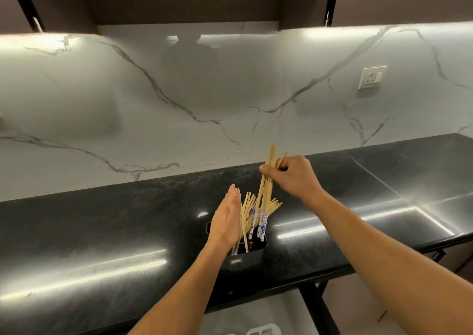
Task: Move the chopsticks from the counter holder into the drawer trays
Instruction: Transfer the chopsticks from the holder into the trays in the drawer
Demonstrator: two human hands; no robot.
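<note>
Above holder (252,254), right hand (294,174) gripping chopsticks (266,181)

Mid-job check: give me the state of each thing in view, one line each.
Right hand: closed around a bunch of plain wooden chopsticks, raised above the holder.
Left hand: open and flat, against the chopsticks left in the holder.
Holder: upright on the counter, not emptied.
Remaining chopsticks: standing, fanned out, some with blue patterned ends.
Drawer: open below the counter.

Head-worn view, down (and forward) over counter (128,232), close.
</note>
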